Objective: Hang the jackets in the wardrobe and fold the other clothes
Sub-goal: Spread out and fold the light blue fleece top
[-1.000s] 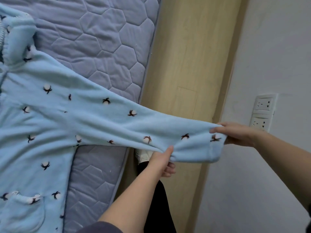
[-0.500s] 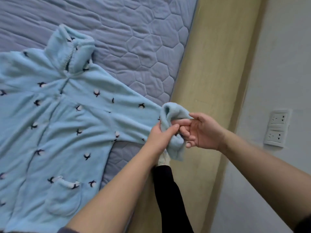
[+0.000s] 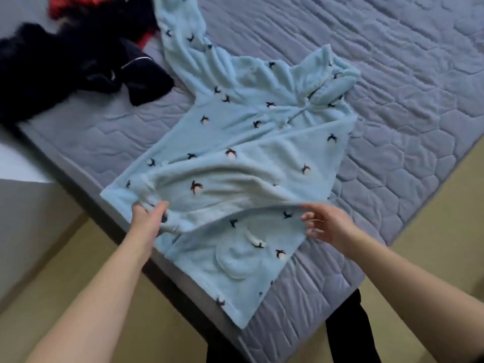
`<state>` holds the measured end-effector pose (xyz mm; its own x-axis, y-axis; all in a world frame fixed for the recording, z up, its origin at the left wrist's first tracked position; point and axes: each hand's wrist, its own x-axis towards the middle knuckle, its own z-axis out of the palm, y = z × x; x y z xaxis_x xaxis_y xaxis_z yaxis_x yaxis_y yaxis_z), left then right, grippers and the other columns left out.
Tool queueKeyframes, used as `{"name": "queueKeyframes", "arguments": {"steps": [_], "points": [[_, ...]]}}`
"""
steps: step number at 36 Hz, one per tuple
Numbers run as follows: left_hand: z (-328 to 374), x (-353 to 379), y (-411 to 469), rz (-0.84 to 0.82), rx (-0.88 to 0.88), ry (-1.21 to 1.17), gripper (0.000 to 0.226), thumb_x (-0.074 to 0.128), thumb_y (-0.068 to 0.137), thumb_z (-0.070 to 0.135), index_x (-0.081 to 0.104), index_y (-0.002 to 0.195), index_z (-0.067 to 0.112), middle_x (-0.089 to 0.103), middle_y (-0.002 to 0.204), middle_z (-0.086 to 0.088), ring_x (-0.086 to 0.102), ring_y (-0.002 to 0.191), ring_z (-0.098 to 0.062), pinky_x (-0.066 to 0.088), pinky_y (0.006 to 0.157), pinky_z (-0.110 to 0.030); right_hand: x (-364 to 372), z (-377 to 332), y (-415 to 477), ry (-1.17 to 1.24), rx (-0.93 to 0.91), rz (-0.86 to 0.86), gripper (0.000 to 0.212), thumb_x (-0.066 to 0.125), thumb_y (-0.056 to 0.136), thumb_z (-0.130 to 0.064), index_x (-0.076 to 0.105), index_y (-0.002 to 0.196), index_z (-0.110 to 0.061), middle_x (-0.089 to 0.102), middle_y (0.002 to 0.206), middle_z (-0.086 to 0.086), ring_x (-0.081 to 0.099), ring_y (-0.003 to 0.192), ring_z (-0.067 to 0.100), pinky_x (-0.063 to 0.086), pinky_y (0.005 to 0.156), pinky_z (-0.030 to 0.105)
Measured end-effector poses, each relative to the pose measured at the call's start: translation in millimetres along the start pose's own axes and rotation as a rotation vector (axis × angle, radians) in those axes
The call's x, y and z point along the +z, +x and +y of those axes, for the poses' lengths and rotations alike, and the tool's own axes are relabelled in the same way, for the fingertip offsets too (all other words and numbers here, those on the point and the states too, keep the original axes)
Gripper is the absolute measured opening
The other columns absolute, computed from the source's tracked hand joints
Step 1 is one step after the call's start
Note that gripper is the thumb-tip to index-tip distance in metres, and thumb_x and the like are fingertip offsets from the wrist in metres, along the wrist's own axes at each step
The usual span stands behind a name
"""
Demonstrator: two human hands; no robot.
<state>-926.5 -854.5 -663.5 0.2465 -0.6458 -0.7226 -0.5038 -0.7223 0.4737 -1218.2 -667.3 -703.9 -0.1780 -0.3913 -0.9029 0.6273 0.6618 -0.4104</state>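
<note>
A light blue fleece top with small dark bird motifs lies spread on the grey quilted mattress. Its right sleeve is folded across the front of the body. My left hand pinches the cuff end of that folded sleeve near the garment's left edge. My right hand hovers at the garment's right edge with fingers loosely spread, holding nothing. The other sleeve stretches up towards the far left. A patch pocket shows on the lower front.
A heap of black clothes lies at the mattress's far left, with something red behind it. The mattress corner points at me. Wooden floor lies to the right, and my dark trouser legs stand below.
The sleeve that both hands held stretched out over the floor has been folded across the garment's front. My right hand has let go. The view swung left to the bed.
</note>
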Motion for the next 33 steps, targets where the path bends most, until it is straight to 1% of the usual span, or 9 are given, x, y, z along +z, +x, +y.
{"name": "queueKeyframes", "arguments": {"steps": [4,7,11,14,17,22,26,30,33], "points": [[-38.4,-14.9,33.4,0.009,0.036,0.300,0.081,0.062,0.090,0.030,0.011,0.151,0.012,0.025,0.154,-0.012,0.034,0.136,-0.032,0.032,0.107,-0.040,16.2,3.3,33.1,-0.335,0.002,0.105,0.015,0.050,0.097,-0.019,0.062,0.101,-0.010,0.061,0.075,0.006,0.054,0.063,0.018,0.043,0.059,0.028],[-61.5,8.6,43.0,-0.074,0.061,0.348,0.061,0.061,0.090,0.026,0.032,0.142,0.012,0.044,0.140,-0.009,0.047,0.123,-0.027,0.039,0.094,-0.035,11.6,-2.3,53.3,-0.556,-0.009,0.173,0.018,0.050,0.097,-0.018,0.064,0.103,-0.008,0.063,0.081,0.008,0.056,0.068,0.019,0.045,0.060,0.028],[-79.3,55.2,38.6,-0.188,0.089,0.332,0.010,0.056,0.090,0.016,0.055,0.100,0.018,0.060,0.092,-0.001,0.054,0.072,-0.009,0.040,0.059,-0.021,1.6,-18.2,71.5,-0.752,-0.084,0.198,0.018,0.048,0.096,-0.012,0.065,0.101,-0.006,0.064,0.087,0.010,0.058,0.077,0.021,0.048,0.063,0.030],[-84.3,101.4,33.8,-0.290,0.008,0.179,0.008,0.054,0.091,0.012,0.055,0.084,0.015,0.064,0.075,-0.004,0.056,0.056,-0.012,0.041,0.049,-0.022,-8.3,-33.4,88.7,-0.955,-0.268,0.290,0.020,0.051,0.090,-0.007,0.066,0.102,-0.007,0.065,0.100,0.009,0.058,0.087,0.023,0.048,0.074,0.034],[-80.2,157.8,20.9,-0.471,-0.083,0.044,0.011,0.050,0.096,0.012,0.055,0.086,0.012,0.062,0.074,-0.002,0.055,0.054,-0.012,0.040,0.039,-0.017,-17.6,-60.1,108.1,-1.094,-0.474,0.375,0.031,0.052,0.089,-0.009,0.059,0.119,-0.011,0.054,0.114,0.002,0.054,0.085,0.019,0.039,0.076,0.028],[-58.6,250.4,-8.0,-0.703,-0.311,-0.355,0.005,0.052,0.096,0.012,0.056,0.093,0.011,0.061,0.082,-0.006,0.060,0.058,-0.015,0.046,0.044,-0.021,-26.5,-121.9,150.4,-1.182,-0.580,0.291,0.048,0.053,0.089,-0.015,0.045,0.136,-0.022,0.044,0.084,-0.009,0.045,0.063,0.008,0.034,0.053,0.026],[-40.9,304.8,-25.5,-0.769,-0.421,-0.586,0.016,0.057,0.094,0.022,0.059,0.097,0.007,0.058,0.077,-0.008,0.061,0.048,-0.011,0.048,0.042,-0.021,-29.0,-159.7,182.9,-1.262,-0.517,0.165,0.057,0.057,0.089,-0.022,0.039,0.142,-0.023,0.058,0.120,0.004,0.064,0.085,0.021,0.047,0.063,0.027],[-40.5,330.1,-34.3,-0.724,-0.392,-0.488,0.017,0.064,0.089,0.026,0.060,0.094,0.011,0.059,0.091,-0.011,0.061,0.060,-0.016,0.053,0.044,-0.026,-36.7,-181.4,193.4,-1.561,-0.508,0.134,0.063,0.059,0.090,-0.033,0.032,0.146,-0.025,0.036,0.146,0.004,0.063,0.089,0.021,0.043,0.069,0.024],[-42.9,344.2,-39.1,-0.679,-0.291,-0.309,0.018,0.066,0.088,0.025,0.060,0.078,0.011,0.050,0.069,-0.004,0.047,0.052,-0.010,0.047,0.041,-0.022,-47.3,-196.7,197.8,-1.538,-0.429,0.085,0.053,0.060,0.089,-0.036,0.044,0.138,-0.022,0.051,0.125,0.004,0.058,0.069,0.015,0.045,0.051,0.019]]}}
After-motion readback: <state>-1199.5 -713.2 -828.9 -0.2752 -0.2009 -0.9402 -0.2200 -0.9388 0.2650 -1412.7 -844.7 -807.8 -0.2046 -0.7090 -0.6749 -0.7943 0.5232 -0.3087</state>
